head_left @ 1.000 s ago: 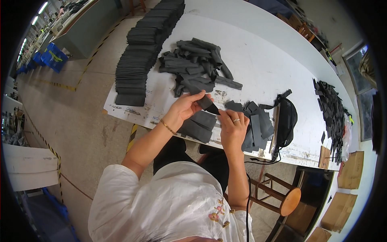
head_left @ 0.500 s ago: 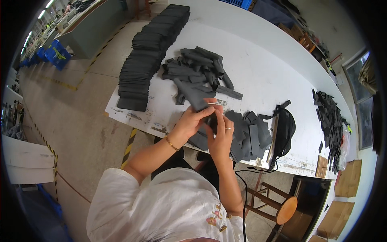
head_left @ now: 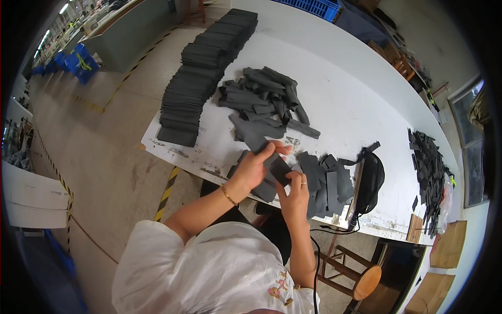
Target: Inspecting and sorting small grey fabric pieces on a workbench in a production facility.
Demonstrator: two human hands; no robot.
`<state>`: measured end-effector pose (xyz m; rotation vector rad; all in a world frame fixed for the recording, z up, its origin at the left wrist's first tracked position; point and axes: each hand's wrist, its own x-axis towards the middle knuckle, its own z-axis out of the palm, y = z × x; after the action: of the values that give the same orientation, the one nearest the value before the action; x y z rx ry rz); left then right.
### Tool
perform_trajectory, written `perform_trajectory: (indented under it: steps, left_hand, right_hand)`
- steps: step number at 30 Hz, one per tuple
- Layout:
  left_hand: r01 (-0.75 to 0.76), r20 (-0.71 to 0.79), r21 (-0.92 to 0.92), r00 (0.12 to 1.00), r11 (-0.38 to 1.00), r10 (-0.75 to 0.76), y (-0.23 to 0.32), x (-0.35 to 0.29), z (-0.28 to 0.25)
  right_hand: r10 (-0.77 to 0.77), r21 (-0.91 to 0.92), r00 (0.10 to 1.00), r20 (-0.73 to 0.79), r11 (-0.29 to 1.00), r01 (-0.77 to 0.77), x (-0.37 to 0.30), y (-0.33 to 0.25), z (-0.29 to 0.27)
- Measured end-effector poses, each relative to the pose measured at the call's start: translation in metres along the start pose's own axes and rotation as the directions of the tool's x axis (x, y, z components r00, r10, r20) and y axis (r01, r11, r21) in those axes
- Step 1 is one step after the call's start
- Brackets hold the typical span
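Observation:
A dark grey strip of flat material (head_left: 277, 168) stretches between my two hands above the table's front edge. My left hand (head_left: 254, 166) grips its upper part, thumb on top. At the lower end, the fingers of my right hand (head_left: 296, 191) pinch the strip's corner. Loose flat dark pieces (head_left: 331, 183) lie just right of my right hand, and others rest partly hidden beneath my hands. Beyond them is a heap of curled dark strips (head_left: 261, 97). A long row of neatly stacked dark pieces (head_left: 183, 112) runs along the table's left side.
The white table (head_left: 334, 99) has a raised border at the back. A black pouch with a strap and cable (head_left: 370, 180) lies at right, and many small dark scraps (head_left: 431, 175) are piled at the far right. A wooden stool (head_left: 367, 282) stands below the front edge.
The strip, bent and mostly covered by my fingers before, is now drawn out flat between my hands. My right hand has moved down and slightly right. The whole view has shifted a little.

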<state>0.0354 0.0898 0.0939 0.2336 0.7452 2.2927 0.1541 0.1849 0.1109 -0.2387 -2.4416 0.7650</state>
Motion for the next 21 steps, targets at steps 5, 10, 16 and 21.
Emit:
perform_trajectory:
  steps: [5, 10, 16, 21]
  left_hand:
    - [0.127, -0.001, -0.115, 0.992, 0.985, -0.128, -0.020, -0.016, 0.010]
    - [0.177, -0.045, -0.109, 0.982, 0.978, -0.183, -0.012, -0.014, 0.008]
    - [-0.023, -0.097, -0.129, 0.995, 0.991, 0.011, 0.000, 0.000, 0.012]
    - [-0.103, -0.145, -0.161, 0.986, 0.982, 0.080, -0.013, -0.005, 0.015]
  right_hand:
    - [0.007, 0.089, 0.999, 0.049, 0.996, -0.011, 0.005, -0.007, 0.006]
    - [-0.037, 0.070, 0.994, 0.099, 0.997, 0.030, -0.002, 0.003, 0.005]
    - [-0.160, 0.102, 0.987, -0.025, 0.981, 0.162, 0.002, 0.009, 0.003]
    - [-0.159, 0.133, 0.986, -0.058, 0.977, 0.166, 0.004, 0.008, 0.008]
